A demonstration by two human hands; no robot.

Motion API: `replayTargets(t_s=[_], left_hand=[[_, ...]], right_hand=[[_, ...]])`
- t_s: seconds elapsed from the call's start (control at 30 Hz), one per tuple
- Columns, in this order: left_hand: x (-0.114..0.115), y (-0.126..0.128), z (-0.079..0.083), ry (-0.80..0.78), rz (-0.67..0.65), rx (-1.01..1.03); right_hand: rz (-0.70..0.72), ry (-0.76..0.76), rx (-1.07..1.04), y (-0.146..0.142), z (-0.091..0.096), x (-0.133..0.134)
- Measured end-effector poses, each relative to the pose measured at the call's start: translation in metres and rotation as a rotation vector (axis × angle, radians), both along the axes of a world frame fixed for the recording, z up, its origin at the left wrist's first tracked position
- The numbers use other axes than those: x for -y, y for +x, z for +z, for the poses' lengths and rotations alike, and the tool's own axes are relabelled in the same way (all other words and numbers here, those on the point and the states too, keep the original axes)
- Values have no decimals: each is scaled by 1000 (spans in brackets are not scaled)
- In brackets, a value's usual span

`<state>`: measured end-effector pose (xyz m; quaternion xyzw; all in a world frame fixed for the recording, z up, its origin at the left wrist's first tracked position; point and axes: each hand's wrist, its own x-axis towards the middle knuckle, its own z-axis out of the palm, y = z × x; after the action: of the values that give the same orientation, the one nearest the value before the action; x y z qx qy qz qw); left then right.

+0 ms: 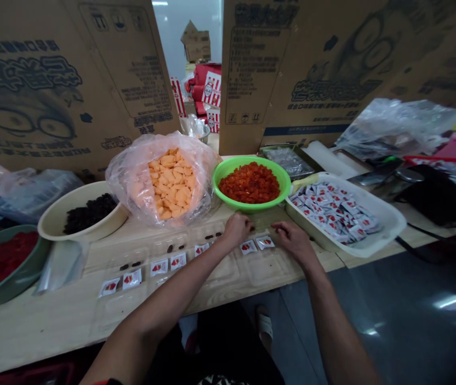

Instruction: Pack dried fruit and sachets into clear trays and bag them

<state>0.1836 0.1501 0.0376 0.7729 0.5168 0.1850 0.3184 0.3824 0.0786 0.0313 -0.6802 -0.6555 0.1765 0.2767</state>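
Note:
My left hand point(238, 230) rests with its fingers curled down on a transparent moulded plastic tray point(220, 272) on the wooden table point(31, 342). Small dark pieces point(207, 236) lie just beyond it. My right hand point(294, 240) has its fingers spread, close to a pair of white sachets with red print point(265, 243). More of these sachets point(131, 278) sit in the tray's cells towards the left. Behind my hands stands a green bowl point(252, 207) of diced red-orange fruit. To the right, a white tray point(372, 235) holds a heap of sachets.
A plastic bag of orange slices point(131, 182), a beige bowl of dark raisins point(57, 219) and a teal bowl of red pieces point(31, 262) line the table. Large cardboard sheets point(67, 80) stand behind. A dark floor lies to the right.

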Motion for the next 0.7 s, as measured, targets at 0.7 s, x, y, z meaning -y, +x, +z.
replayTargets(t_s=[0.7], left_hand=[[-5, 15, -9, -173, 48, 450]], right_hand=[[27, -51, 105, -15, -10, -20]])
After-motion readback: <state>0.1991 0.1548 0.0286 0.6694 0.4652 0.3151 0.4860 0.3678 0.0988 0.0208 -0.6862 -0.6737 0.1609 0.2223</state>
